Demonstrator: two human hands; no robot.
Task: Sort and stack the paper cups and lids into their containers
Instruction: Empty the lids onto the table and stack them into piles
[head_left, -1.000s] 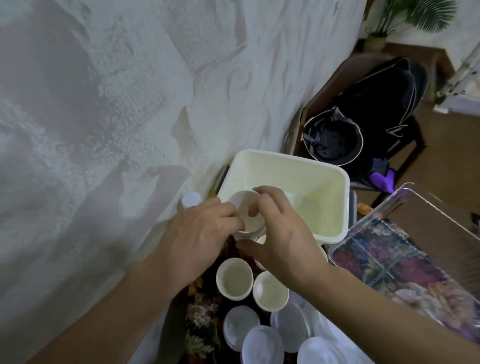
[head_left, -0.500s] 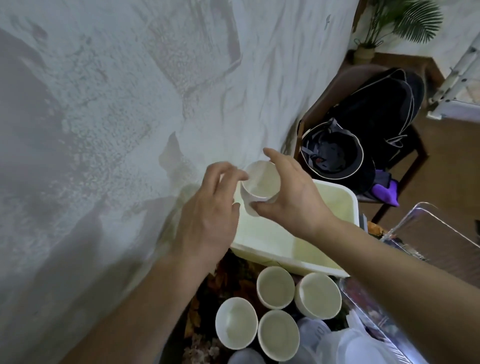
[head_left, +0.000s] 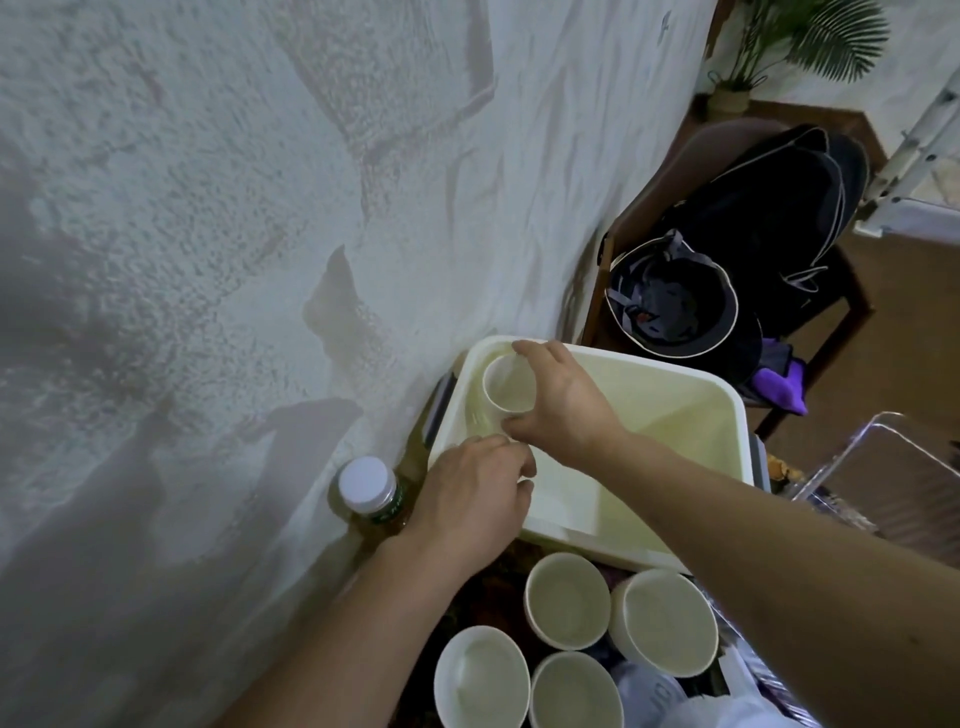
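Note:
My right hand (head_left: 563, 405) grips a white paper cup (head_left: 508, 385) by its rim, holding it upright inside the far left corner of the cream plastic bin (head_left: 691, 400). My left hand (head_left: 475, 499) rests over the bin's near left rim with fingers curled; whether it holds anything is hidden. Several empty paper cups stand in front of the bin: one (head_left: 567, 600) nearest it, a wider one (head_left: 664, 621) to its right, and two more (head_left: 480, 680) (head_left: 575, 693) closer to me. A white lid (head_left: 654, 693) peeks out at the bottom edge.
A bottle with a white cap (head_left: 366, 486) stands against the textured wall (head_left: 208, 260) left of the bin. A clear plastic container (head_left: 883, 467) sits to the right. Behind the bin, a chair holds a black helmet (head_left: 670, 301) and backpack (head_left: 779, 218).
My right hand has lowered the cup from above the bin down into its far left corner. My left hand let go of the cup and dropped to the bin's near rim.

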